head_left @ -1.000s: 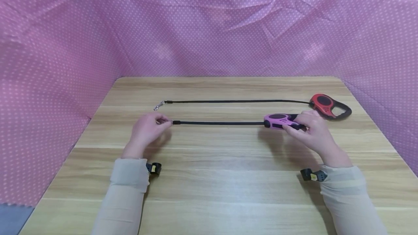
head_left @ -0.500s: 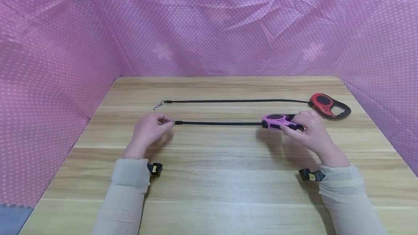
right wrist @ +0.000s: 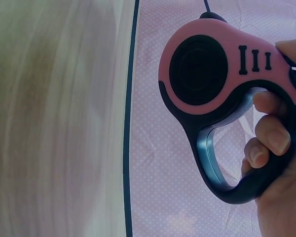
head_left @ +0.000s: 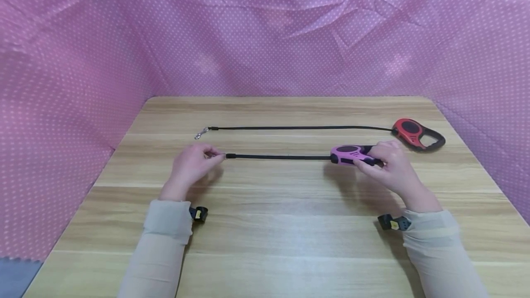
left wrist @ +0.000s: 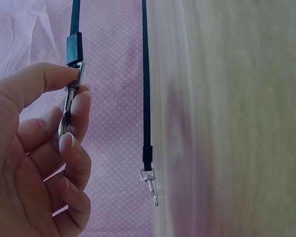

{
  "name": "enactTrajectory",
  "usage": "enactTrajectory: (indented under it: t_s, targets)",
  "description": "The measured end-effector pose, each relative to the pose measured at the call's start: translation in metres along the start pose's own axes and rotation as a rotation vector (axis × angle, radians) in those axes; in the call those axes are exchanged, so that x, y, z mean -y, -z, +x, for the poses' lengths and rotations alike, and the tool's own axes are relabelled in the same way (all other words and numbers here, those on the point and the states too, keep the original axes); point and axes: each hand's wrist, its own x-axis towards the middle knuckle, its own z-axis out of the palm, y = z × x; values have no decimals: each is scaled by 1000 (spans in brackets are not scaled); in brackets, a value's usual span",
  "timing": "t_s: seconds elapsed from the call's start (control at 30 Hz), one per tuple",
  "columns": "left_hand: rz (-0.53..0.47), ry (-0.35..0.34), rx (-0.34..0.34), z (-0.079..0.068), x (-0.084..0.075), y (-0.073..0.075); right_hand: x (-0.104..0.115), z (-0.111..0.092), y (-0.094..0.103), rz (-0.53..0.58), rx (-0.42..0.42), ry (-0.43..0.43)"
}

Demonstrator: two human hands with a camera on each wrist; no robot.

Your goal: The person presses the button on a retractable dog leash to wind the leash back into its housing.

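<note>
A retractable dog leash with a pink and black case (head_left: 348,153) is held above the table by my right hand (head_left: 391,164). In the right wrist view, fingers wrap through the loop of its black handle (right wrist: 207,153), with the thumb near the top edge. Its black strap (head_left: 281,157) runs nearly straight leftward to my left hand (head_left: 192,167). There the thumb and fingers pinch the silver snap hook (left wrist: 68,103), just below the strap's black end sleeve (left wrist: 74,48). Part of the hook is hidden by the fingers.
Behind lies a second retractable leash with a red and black case (head_left: 410,130). Its black strap (head_left: 302,128) stretches left to a silver snap hook (head_left: 201,133). The wooden table (head_left: 265,233) ends at a pink dotted cloth (head_left: 265,49).
My left hand has shifted slightly right with the snap hook, and my right hand slightly left with the pink leash. The strap between them is a little shorter. The red leash stays in place.
</note>
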Motion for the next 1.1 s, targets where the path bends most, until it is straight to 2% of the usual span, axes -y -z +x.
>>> enactTrajectory:
  t_s: [0.37,0.7,0.93,1.1]
  targets:
    - [16,-28,13,1,-3,-7,1,1,-3,-8,9,3]
    - [19,-18,42,1,-9,-10,2,0,-4,-16,16,20]
    - [36,-22,42,1,-12,-12,4,-1,-6,-29,29,-12]
    - [41,-28,38,1,-13,-13,5,-1,-6,-32,35,-3]
